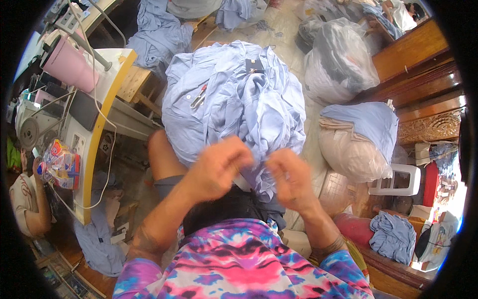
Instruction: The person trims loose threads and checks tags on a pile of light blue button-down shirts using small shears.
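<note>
A large heap of light blue garments [199, 119] lies before my lap. My left hand [219, 167] and my right hand [291, 177] are just above its near edge, a short gap apart. Both hands are blurred, with fingers curled inward as in a pinch; what they hold, if anything, is too small to make out. Gathered blue cloth [259, 177] runs between and below them toward my lap. A small metal clipping tool with a red part [199, 97] rests on the heap's left side. A dark label [254, 66] shows on a garment at the far side.
At left stands a sewing table [112, 82] with a yellow edge, a pink tumbler [69, 65] and a bagged package [60, 164]. A person's arm [42, 207] shows beyond it. Stuffed plastic bags [341, 60], a bundle of folded clothes [356, 142] and a white stool [406, 179] are at right.
</note>
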Demonstrator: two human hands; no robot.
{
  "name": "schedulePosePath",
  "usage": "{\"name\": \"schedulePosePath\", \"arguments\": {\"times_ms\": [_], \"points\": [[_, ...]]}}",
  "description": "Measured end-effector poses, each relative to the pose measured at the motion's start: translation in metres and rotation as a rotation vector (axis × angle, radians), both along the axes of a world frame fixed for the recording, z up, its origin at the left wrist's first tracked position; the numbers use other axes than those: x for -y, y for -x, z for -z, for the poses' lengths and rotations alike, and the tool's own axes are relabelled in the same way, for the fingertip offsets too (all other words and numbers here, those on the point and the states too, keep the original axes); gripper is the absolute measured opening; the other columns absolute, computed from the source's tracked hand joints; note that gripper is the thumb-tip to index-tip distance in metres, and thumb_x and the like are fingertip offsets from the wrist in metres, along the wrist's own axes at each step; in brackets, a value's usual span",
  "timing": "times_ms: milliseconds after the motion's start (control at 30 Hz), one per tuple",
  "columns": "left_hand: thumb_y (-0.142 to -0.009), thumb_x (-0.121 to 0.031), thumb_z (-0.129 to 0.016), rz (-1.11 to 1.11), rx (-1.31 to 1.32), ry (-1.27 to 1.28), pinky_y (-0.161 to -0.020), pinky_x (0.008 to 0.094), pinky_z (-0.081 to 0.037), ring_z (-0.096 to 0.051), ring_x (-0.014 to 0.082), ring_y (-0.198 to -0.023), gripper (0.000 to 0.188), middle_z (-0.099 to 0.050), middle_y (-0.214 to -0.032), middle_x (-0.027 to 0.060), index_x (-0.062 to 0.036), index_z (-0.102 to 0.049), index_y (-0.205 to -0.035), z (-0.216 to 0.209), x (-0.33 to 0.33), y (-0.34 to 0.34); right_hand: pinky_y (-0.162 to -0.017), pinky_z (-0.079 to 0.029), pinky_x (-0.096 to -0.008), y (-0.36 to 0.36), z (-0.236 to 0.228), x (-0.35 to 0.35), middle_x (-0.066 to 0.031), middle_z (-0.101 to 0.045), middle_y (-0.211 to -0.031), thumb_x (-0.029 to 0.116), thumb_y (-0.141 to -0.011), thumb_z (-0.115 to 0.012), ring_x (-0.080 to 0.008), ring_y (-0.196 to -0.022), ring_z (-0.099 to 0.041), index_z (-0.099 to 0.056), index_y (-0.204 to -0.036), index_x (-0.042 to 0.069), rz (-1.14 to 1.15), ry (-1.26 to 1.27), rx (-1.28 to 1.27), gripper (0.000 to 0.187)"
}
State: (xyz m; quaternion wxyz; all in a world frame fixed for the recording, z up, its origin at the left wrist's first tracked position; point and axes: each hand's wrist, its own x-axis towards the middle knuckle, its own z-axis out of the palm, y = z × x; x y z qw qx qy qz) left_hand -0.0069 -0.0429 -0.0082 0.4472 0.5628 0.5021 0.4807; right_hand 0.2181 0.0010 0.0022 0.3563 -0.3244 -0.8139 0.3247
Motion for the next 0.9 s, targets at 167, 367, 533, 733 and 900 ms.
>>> {"name": "schedulePosePath", "arguments": {"times_ms": [167,367,533,733,900], "points": [[-0.105,-0.005,-0.058,-0.07,0.077,0.048,-0.054,0.0226,-0.044,-0.054,0.0063,-0.062,0.01,-0.059,-0.082,0.0012,-0.0023,-0.061,-0.096,0.011,0.001,0.017,-0.067,-0.046,-0.0322,-0.02,-0.008,-0.002,-0.0107,-0.06,-0.082,0.011,-0.103,-0.061,-0.0206,-0.07,-0.055,-0.063,-0.093,0.001,0.151,0.181,0.062,0.015],[-0.105,-0.009,-0.055,-0.002,0.372,-0.044,-0.065,0.0308,-0.054,-0.064,0.0159,-0.071,0.011,-0.065,-0.102,0.0138,0.0002,-0.058,-0.1,0.002,-0.002,0.022,-0.066,-0.044,-0.0294,-0.019,0.001,-0.012,-0.0107,-0.066,-0.097,0.008,-0.1,-0.059,-0.0135,-0.07,-0.052,-0.061,-0.089,-0.001,0.063,0.183,-0.222,0.014],[-0.108,-0.016,-0.055,0.208,0.898,0.091,-0.078,0.0327,-0.056,-0.068,0.0175,-0.084,0.013,-0.064,-0.11,0.0148,-0.0032,-0.053,-0.107,-0.015,-0.002,0.007,-0.063,-0.043,-0.0258,0.006,-0.012,-0.009,-0.0134,-0.068,-0.101,0.013,-0.102,-0.057,-0.0085,-0.068,-0.051,-0.058,-0.087,0.003,-0.106,0.7,-0.614,0.018],[-0.109,-0.02,-0.053,0.079,0.755,0.093,-0.067,0.0331,-0.055,-0.064,0.017,-0.081,0.015,-0.06,-0.096,0.0094,-0.0052,-0.051,-0.105,0.01,-0.01,0.004,-0.056,-0.036,-0.0226,0.011,-0.01,-0.016,-0.0031,-0.058,-0.079,0.021,-0.109,-0.051,-0.0066,-0.062,-0.045,-0.053,-0.092,0.008,0.006,0.676,-0.437,0.021],[-0.108,-0.023,-0.055,0.123,0.855,0.162,-0.06,0.0324,-0.054,-0.05,0.0124,-0.066,0.019,-0.05,-0.086,0.0039,-0.0067,-0.05,-0.099,0.013,-0.008,-0.008,-0.055,-0.032,-0.0234,0.015,-0.021,-0.022,0.0031,-0.047,-0.072,0.025,-0.11,-0.048,-0.0053,-0.061,-0.037,-0.051,-0.09,0.01,0.022,0.709,-0.461,0.025]]}}
